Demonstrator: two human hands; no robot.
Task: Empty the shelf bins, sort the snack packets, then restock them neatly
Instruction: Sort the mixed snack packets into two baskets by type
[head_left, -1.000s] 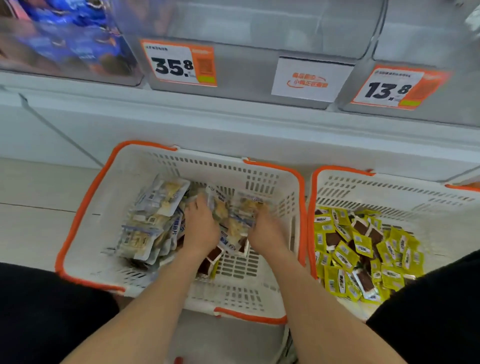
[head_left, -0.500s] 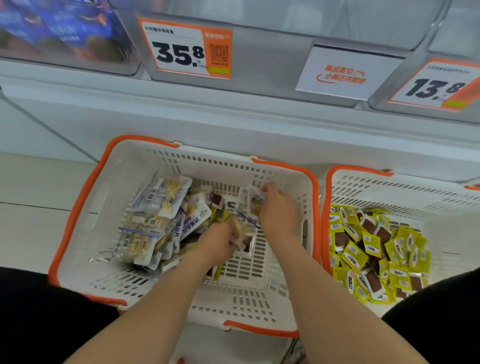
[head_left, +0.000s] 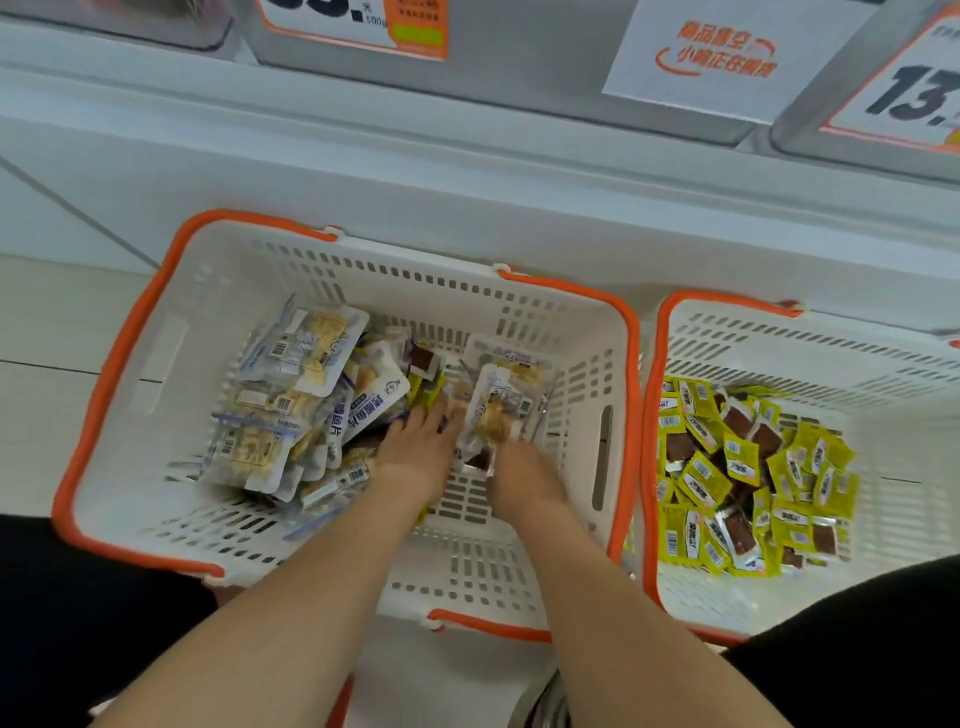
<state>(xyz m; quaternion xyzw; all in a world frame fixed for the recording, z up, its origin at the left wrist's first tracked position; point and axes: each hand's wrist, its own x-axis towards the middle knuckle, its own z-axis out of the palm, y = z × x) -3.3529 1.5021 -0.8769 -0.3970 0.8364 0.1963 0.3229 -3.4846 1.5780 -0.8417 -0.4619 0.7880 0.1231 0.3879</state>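
A white basket with an orange rim (head_left: 115, 384) holds a pile of white fish-slice packets (head_left: 291, 405) on its left side, with a few yellow packets (head_left: 425, 387) mixed in at the middle. My left hand (head_left: 418, 452) lies in the basket, its fingers stretched out and touching the yellow packets. Just to the right, my right hand (head_left: 519, 470) grips a white packet (head_left: 493, 410) that stands tilted above its hidden fingers. A second basket (head_left: 650, 426) on the right holds several yellow packets (head_left: 737, 467).
Both baskets sit on a pale floor against the white shelf base (head_left: 467, 171). Shelf bins above carry a price tag (head_left: 358, 26), a white sign (head_left: 727, 57) and another price tag (head_left: 909, 98). My dark-clothed knees (head_left: 78, 613) flank the baskets.
The camera has tilted down and come closer. My right hand pulled back from the basket's far wall and now holds a white packet. My left hand reached forward onto the yellow packets.
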